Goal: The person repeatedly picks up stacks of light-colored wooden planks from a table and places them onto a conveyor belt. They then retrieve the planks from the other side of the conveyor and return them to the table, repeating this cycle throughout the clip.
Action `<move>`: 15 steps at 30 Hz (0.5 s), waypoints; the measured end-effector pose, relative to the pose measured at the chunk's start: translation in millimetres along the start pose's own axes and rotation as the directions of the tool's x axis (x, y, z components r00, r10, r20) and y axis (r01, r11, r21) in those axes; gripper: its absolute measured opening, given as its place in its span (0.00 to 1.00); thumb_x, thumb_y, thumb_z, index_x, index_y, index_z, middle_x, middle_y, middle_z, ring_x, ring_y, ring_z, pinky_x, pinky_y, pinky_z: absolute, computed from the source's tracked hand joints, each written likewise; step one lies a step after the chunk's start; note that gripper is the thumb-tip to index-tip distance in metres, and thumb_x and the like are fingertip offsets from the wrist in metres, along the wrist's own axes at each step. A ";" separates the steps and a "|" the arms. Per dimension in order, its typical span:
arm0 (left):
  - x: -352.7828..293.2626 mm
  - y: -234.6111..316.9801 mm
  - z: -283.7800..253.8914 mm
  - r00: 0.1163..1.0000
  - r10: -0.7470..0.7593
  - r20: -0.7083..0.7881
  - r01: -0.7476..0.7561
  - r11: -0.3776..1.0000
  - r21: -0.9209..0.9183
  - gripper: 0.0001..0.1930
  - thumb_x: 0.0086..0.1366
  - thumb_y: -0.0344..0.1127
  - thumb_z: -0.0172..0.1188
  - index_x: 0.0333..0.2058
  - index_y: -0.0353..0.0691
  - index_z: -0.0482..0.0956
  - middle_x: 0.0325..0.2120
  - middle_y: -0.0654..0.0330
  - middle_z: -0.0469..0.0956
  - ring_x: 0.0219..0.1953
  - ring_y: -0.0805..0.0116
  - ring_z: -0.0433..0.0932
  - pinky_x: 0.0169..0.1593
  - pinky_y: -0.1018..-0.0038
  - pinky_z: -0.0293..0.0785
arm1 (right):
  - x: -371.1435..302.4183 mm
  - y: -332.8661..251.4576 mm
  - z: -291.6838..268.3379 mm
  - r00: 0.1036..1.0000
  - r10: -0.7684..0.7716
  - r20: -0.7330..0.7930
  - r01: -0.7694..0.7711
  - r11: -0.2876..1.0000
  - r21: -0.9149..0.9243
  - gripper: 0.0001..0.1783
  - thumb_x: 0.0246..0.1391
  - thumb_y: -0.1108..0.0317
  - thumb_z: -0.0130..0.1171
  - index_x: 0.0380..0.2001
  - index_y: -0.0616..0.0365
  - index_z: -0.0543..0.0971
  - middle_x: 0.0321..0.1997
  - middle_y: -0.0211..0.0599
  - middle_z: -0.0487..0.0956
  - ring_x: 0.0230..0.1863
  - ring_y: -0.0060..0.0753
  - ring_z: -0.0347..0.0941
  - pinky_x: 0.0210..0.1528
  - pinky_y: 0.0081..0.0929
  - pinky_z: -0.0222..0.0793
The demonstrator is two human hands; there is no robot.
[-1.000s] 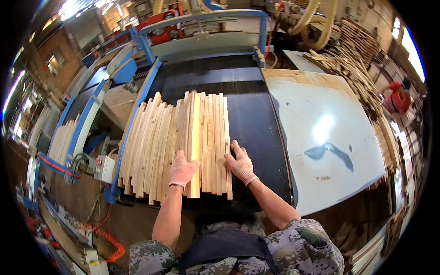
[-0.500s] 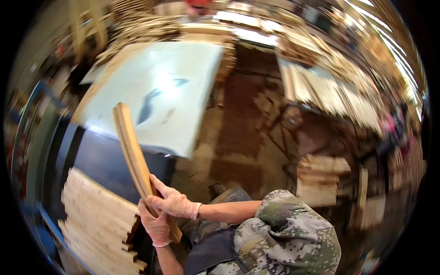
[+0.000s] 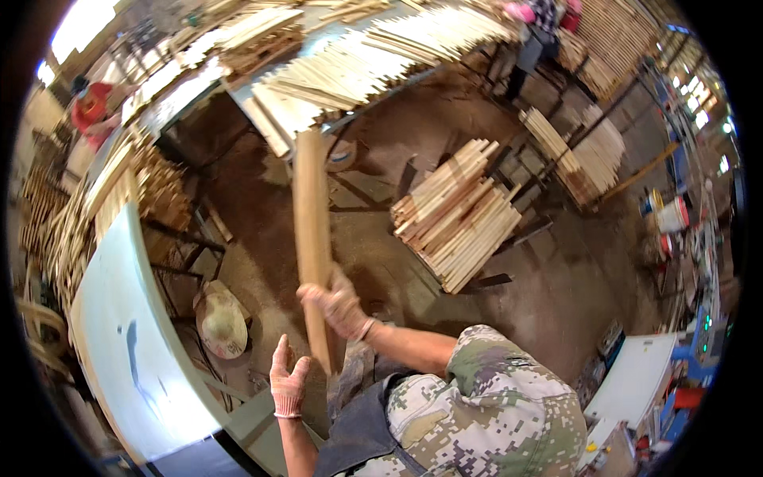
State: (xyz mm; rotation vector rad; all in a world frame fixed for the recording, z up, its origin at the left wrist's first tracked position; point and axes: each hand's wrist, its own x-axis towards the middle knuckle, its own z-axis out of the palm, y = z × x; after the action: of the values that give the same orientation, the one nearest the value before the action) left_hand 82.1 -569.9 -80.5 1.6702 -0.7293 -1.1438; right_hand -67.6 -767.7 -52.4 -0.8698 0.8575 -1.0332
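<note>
Over brown floor point(image 3: 367, 254), held wood point(image 3: 311, 207), stacked strips point(image 3: 459, 216)

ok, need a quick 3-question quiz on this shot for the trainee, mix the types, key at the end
1. Which hand grips the wood held out in front of the person?
2. True or false: the left hand is open and holds nothing.
3. Where is the pale blue panel?
a) right of both hands
b) left of both hands
c) between the hands

Key:
1. The right hand.
2. True.
3. b
</note>
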 end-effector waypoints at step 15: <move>8.6 -208.0 -76.1 0.826 -0.518 0.220 0.204 0.640 0.741 0.20 0.67 0.37 0.65 0.57 0.44 0.83 0.57 0.55 0.85 0.57 0.54 0.84 0.57 0.63 0.80 | 127.0 45.3 -447.9 0.196 0.269 -0.943 -0.585 0.804 0.107 0.33 0.51 0.55 0.69 0.51 0.76 0.83 0.52 0.64 0.85 0.55 0.56 0.82 0.60 0.46 0.74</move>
State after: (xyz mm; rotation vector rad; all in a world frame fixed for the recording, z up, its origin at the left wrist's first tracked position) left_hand 147.9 -471.9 -268.1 2.3169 -1.2424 -1.7002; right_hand -418.8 -959.6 -294.6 -0.0570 2.1949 -0.8272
